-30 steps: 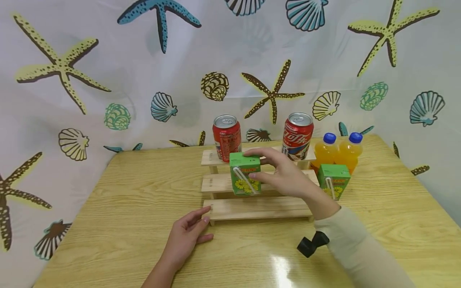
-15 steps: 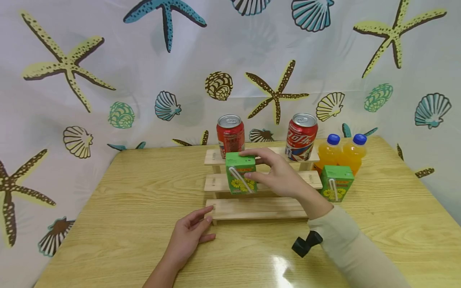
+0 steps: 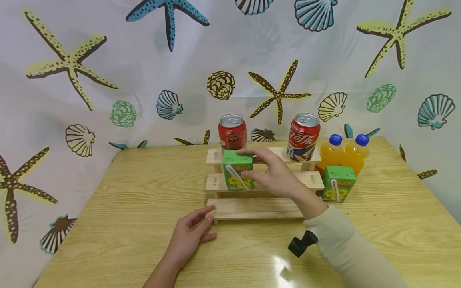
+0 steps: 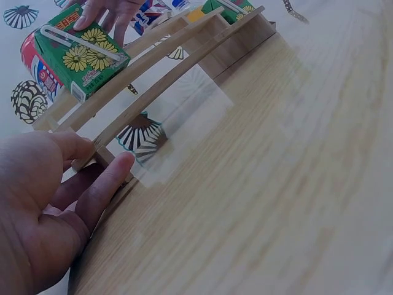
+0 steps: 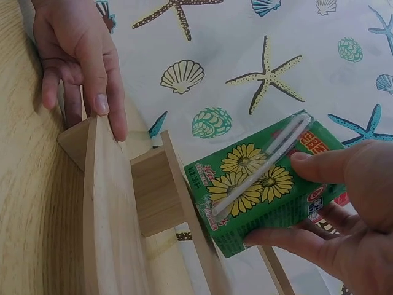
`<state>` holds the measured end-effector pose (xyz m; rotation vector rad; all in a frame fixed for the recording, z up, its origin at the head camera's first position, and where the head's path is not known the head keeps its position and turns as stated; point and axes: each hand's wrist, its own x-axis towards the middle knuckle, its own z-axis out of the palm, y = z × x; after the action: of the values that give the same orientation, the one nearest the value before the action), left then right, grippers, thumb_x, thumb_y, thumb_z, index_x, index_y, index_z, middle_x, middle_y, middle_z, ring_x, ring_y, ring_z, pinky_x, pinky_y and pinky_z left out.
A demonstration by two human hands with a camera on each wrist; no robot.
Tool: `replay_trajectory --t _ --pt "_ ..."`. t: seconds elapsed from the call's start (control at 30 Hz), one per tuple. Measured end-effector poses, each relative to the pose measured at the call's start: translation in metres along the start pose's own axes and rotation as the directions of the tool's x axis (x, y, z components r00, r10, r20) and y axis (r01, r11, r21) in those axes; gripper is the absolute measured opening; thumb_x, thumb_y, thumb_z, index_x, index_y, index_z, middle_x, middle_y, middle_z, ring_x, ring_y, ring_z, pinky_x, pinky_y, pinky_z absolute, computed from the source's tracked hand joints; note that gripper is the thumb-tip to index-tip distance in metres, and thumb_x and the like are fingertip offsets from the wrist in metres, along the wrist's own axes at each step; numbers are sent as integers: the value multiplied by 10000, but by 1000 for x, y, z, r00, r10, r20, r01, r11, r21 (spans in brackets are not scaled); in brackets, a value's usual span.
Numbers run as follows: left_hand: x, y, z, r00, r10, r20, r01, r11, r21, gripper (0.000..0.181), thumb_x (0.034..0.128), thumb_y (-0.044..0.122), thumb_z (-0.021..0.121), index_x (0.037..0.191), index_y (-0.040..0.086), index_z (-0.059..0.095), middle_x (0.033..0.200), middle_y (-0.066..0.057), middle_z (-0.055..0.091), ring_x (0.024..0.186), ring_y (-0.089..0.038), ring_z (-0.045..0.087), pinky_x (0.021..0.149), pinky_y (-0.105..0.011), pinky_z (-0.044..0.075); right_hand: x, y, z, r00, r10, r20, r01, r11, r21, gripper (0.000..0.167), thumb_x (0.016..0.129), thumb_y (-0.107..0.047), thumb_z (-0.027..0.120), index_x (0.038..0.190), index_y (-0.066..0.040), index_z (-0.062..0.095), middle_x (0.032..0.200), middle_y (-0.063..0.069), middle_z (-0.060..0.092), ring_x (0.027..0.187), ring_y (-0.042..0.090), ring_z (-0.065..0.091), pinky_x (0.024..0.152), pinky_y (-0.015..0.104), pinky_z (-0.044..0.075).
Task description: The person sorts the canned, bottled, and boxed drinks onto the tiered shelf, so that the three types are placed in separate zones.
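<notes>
Both hands were at the three-tiered wooden rack (image 3: 259,209). The right hand (image 3: 273,172) pinched a green drink carton (image 3: 235,182); the left hand (image 3: 189,236) had its fingers loosely extended, touching the lowest board's left end. The carton was before the middle board, towards its left; whether it rested there could not be told. It hid the foot of the left can (image 3: 232,134), upright on the top board like the right can (image 3: 303,138). Right of the rack, a second carton (image 3: 336,186) stood on the table (image 3: 151,180) in front of two orange bottles (image 3: 354,156). Only the right-wrist view showed a finger along the held carton's side, with the thumb on its front. In the head view its long axis was near upright, flowers and slanting straw (image 3: 237,177) facing the wearer.
</notes>
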<state>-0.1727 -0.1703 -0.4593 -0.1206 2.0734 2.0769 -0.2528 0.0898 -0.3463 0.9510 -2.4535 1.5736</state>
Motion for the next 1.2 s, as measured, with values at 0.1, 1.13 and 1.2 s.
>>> replay_trajectory --t 0.1,1.13,1.2 --pt "0 0 0 1000 -3 -4 3 1000 -2 365 987 122 637 1352 118 622 1382 -116 556 1022 -151 645 799 -334 659 2 -1 1 1000 5 0 -5 1000 -3 470 911 -36 720 1356 -114 588 1355 124 572 1232 305 566 1094 477 508" --pt "-3 1 0 1000 -10 -10 10 1000 11 361 987 134 640 1349 130 627 1351 -122 560 1073 -187 625 804 -338 659 -6 9 -1 994 109 -12 -102 960 262 591 880 -41 760 1415 -156 534 1376 83 564 1251 307 580 1005 415 577" --pt "-3 1 1 1000 -10 -9 10 1000 13 363 987 135 640 1350 132 627 1356 -122 557 1079 -192 625 805 -336 659 -8 10 -2 994 110 -8 -103 955 279 594 881 -28 755 1418 -149 531 1377 93 556 1263 309 568 956 383 605"
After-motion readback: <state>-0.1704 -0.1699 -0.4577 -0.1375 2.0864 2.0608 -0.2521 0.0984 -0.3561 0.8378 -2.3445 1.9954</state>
